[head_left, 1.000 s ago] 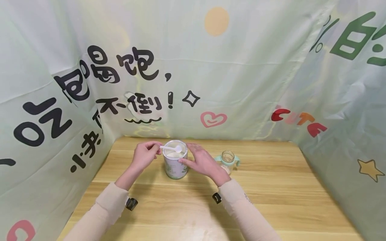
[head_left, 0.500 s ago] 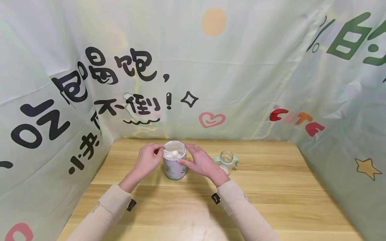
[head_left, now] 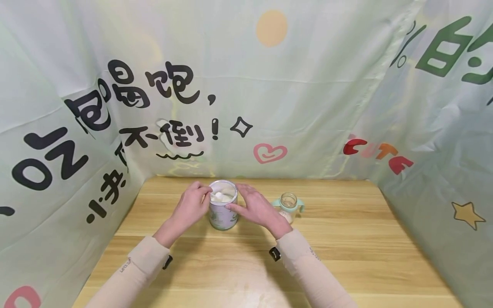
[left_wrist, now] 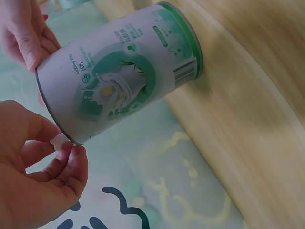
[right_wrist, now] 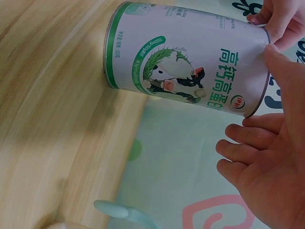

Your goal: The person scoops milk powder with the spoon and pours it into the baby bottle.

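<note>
A tin of milk powder (head_left: 224, 218), its lid off, stands upright on the table with pale powder inside. At its left rim my left hand (head_left: 191, 200) pinches the handle of a white scoop (head_left: 218, 195); the bowl of the scoop is down inside the tin. A bit of the pale handle (left_wrist: 59, 141) shows between thumb and fingers in the left wrist view. My right hand (head_left: 257, 205) rests against the tin's right side near the top. Its thumb (right_wrist: 276, 55) lies on the rim, and the other fingers are loosely extended beside it.
A small glass bottle (head_left: 288, 201) with pale green handles, some powder inside, stands just right of my right hand. The wooden table (head_left: 239, 265) is bordered by printed fabric (head_left: 323, 107) at the back and both sides.
My left hand has brought the scoop from level above the rim down into the tin, tipping its handle and moving slightly right. The right hand stays against the tin.
</note>
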The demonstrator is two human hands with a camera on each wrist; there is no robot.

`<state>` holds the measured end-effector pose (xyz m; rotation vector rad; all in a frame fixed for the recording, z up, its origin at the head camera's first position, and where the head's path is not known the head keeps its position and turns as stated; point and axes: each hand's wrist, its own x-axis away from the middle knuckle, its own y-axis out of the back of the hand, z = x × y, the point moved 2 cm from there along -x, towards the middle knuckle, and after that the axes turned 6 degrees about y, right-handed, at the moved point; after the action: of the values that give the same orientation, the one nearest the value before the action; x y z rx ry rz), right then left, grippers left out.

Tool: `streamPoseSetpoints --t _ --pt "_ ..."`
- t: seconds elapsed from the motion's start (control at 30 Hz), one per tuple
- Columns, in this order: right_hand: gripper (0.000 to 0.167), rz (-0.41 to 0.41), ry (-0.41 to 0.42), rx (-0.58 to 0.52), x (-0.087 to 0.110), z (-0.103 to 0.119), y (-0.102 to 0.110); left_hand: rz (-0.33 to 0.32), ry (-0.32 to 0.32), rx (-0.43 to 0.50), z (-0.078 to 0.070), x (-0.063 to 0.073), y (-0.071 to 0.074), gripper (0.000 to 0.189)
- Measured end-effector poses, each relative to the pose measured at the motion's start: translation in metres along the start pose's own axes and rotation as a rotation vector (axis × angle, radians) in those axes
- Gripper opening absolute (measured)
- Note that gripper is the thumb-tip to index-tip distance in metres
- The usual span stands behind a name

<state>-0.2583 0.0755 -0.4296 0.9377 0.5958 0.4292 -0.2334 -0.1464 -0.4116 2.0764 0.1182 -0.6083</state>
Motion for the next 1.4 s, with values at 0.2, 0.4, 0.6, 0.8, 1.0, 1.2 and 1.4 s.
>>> streamPoseSetpoints --t 0.2,0.4,0.6,0.8,1.0,1.2,1.4 --pt "0.082 0.005 -0.008 0.0 0.0 0.001 0.0 -0.025 -0.156 -0.105 0.001 0.0 -0.003 0.013" --pt "0.082 0.005 -0.012 -0.001 0.001 0.001 0.0 -0.011 -0.218 -0.147 -0.003 -0.001 -0.003 0.005" --pt "0.082 0.002 -0.011 -0.001 0.001 0.0 -0.001 0.025 -0.16 -0.094 -0.009 -0.002 -0.002 0.005" --pt "0.081 -0.007 -0.002 -0.009 0.001 -0.001 -0.001 0.062 -0.048 -0.045 -0.011 -0.002 -0.001 0.01" --pt "0.081 -0.013 0.006 -0.011 0.001 -0.002 -0.002 0.056 0.002 -0.002 -0.011 -0.003 0.001 0.012" --pt "0.081 -0.012 0.005 -0.009 0.001 -0.002 -0.002 0.054 0.026 0.008 -0.009 -0.004 0.001 0.012" --pt "0.082 -0.008 0.003 -0.022 0.002 -0.002 -0.002 0.06 0.059 0.014 -0.009 -0.004 0.002 0.014"
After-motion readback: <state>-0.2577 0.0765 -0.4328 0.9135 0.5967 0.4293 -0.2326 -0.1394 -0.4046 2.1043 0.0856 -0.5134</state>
